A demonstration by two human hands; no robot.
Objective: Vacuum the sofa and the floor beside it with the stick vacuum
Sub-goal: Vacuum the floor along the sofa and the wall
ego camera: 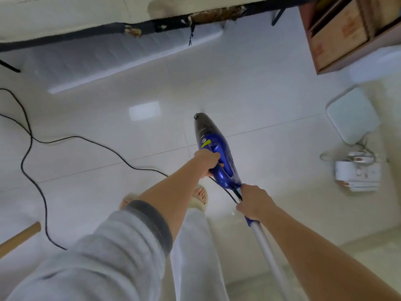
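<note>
2 hands on the stick vacuum [217,155]

Left hand [208,160] grips its blue body; right hand [252,202] grips the tube just behind; black cord [28,135] trails left of it.

Open tiled floor [249,88] lies ahead, bounded by the sofa [65,16] at the far side, a wooden shelf unit [338,40] and power strip [358,170] right, and a black cord [28,135] looping left.

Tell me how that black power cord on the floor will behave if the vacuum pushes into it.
The thin black power cord lies in loose curves on the glossy white tile floor, so it is probably floppy and would bunch rather than resist. The smooth tiles suggest it would slide easily. It runs towards the blue stick vacuum, so it may drag along.
</note>
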